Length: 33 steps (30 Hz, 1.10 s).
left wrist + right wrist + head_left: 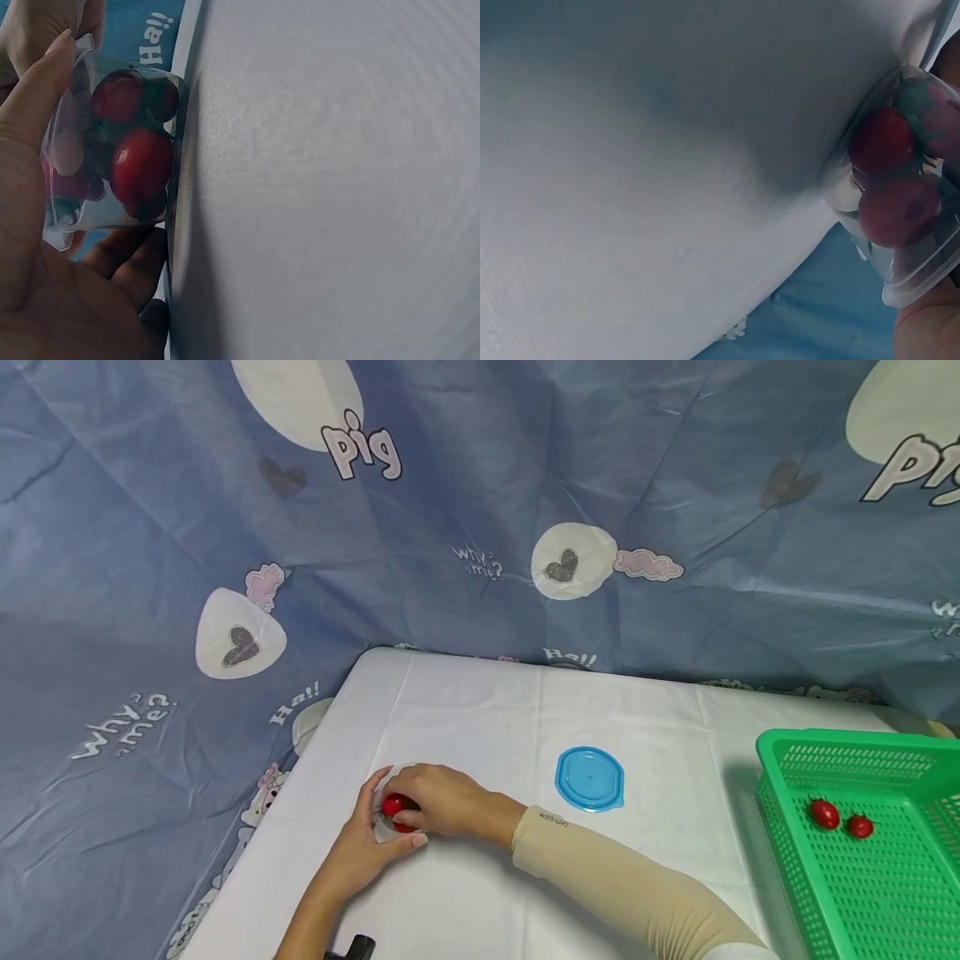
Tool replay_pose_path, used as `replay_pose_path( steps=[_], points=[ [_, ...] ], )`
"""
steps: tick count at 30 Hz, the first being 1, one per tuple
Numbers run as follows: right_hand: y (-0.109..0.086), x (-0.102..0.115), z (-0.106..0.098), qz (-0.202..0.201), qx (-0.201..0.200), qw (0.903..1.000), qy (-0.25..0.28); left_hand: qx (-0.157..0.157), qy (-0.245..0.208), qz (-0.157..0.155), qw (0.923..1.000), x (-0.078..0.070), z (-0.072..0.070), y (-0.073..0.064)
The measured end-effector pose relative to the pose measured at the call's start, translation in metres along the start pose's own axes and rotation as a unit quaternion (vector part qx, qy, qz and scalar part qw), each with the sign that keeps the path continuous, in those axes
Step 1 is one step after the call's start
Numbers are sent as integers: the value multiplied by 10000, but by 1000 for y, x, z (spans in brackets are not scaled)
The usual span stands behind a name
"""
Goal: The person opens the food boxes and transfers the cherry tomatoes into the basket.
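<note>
A small clear plastic container [101,216] holds several red cherry tomatoes [141,166] with green stems. My left hand [362,850] grips it on the left of the white table, thumb on the near side and fingers round the far side. From above, my right hand [444,799] reaches into its mouth, fingers and thumb curled about a red cherry tomato [393,805]. Through the clear wall, the right wrist view shows more tomatoes [900,210] pressed together inside. The right fingers hide much of the container's opening in the head view.
A blue plastic lid [590,779] lies flat right of the hands. At the far right stands a green perforated basket [797,860] with two tomatoes [825,814] in it. A black object [360,947] shows at the bottom edge. Patterned blue cloth [465,610] hangs behind the table.
</note>
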State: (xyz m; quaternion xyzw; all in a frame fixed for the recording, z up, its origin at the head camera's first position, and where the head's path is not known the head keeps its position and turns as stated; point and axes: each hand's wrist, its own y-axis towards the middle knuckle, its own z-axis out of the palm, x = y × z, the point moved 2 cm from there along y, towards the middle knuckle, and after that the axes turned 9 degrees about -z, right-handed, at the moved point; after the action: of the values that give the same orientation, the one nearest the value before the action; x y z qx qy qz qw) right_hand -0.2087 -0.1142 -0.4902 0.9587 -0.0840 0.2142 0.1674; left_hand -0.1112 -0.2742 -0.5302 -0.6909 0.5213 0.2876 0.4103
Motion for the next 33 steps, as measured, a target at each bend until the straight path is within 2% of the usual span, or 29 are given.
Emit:
replay_pose_path(
  steps=[17,25,33],
  points=[
    [-8,0,-17,138,-112,9998,10,0,-13,-79,10000,-2,0,0],
    [-12,-2,-27,304,-2,9991,295,-19,-7,-47,10000,-1,-1,0],
    [-17,-1,-35,373,-167,9977,533,-28,82,-61,9999,-1,0,1]
  ],
)
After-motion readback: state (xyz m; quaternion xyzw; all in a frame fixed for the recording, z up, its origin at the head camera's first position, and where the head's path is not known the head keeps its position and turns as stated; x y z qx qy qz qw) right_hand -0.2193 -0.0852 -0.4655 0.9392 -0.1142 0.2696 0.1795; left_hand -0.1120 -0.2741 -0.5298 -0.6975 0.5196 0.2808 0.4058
